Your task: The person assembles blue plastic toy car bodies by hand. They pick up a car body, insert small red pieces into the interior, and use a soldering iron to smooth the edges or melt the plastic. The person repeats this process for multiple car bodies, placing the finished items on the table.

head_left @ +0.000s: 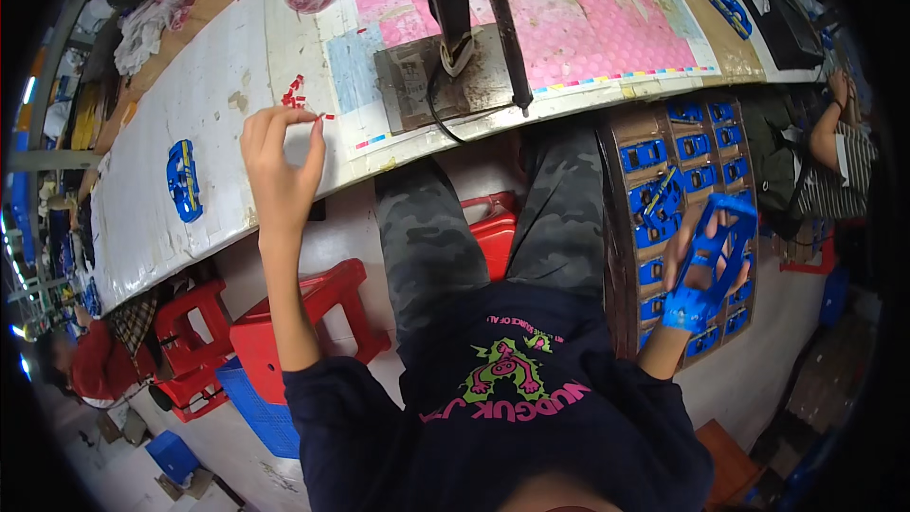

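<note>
Over the white worktop, my left hand point(277, 156) has thumb and forefinger pinched together at a small red piece point(329, 117). A little pile of similar red pieces point(294, 93) lies just beyond the fingers. To the right, my right hand point(681, 251) is wrapped round a blue toy car body point(713, 251) with open window gaps, held above a brown box point(616, 218). Rows of blue toy cars point(697, 177) sit in that box. Another blue toy car point(184, 180) rests on the worktop left of my left hand.
A press-like tool with a dark rod point(512, 52) and a cable stands over a metal plate point(403, 85) ahead. Pink sheeting point(607, 19) covers the worktop there. Another blue car point(725, 9) lies far right. Red stools point(303, 318) stand below left. Other people sit at both sides.
</note>
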